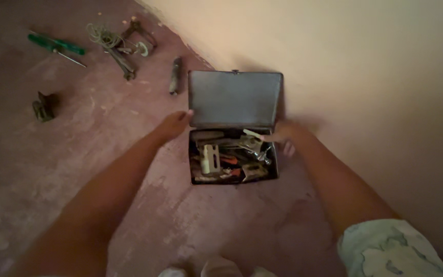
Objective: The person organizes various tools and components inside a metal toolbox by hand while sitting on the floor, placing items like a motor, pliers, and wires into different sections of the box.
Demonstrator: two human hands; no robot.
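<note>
nearest to me, at the bottom of the view, i see pale toes on the reddish floor and a patterned sleeve at the lower right. both my bare forearms reach forward to a small dark metal box that sits on the floor close to the foot of the cream wall. the box is open and packed with mixed small tools, among them a pale flat piece, some shiny metal parts and a few with orange on them; i cannot tell most of them apart. my right hand is at the box's right rim, fingers over the tools at that edge; it is blurred, so i cannot tell whether it grips anything or how wide the fingers are spread. my left hand is at the left edge of the raised lid, fingertips touching the lid's lower left corner, loosely curled and holding nothing that i can see. the lid stands upright behind the box, leaning toward the wall. farther out on the floor, beyond the lid's left side, lies a short dark cylinder. to the far left sits a small dark lump of metal. at the far edge of the floor lie a green-handled screwdriver and, beside it, a tangle of wire with rusty parts.
</note>
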